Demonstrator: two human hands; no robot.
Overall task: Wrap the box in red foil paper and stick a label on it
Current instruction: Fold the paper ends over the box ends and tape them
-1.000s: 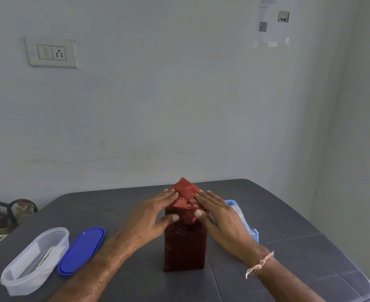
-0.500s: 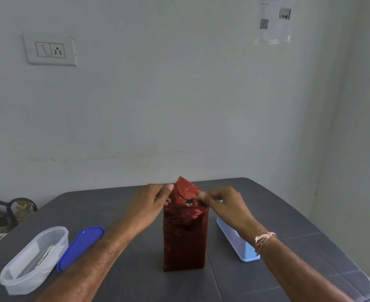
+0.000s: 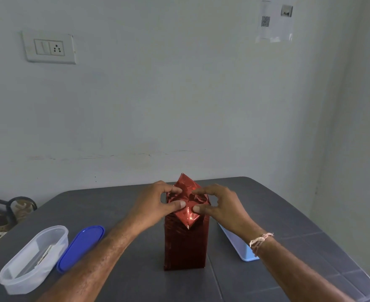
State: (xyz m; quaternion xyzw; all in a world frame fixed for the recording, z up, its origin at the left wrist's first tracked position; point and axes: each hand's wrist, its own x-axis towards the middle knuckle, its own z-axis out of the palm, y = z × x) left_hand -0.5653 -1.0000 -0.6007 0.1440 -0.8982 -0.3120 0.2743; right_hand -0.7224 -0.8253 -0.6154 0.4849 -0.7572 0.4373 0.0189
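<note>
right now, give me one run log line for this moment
step: top flap fold | left hand: pinches red foil | right hand: pinches red foil | box: upright on table

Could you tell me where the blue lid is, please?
Head view, left side: the blue lid lies on the table beside the clear tub.

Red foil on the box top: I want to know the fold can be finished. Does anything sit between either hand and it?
Nothing visible does. The left hand and right hand both pinch the red foil directly atop the box.
</note>
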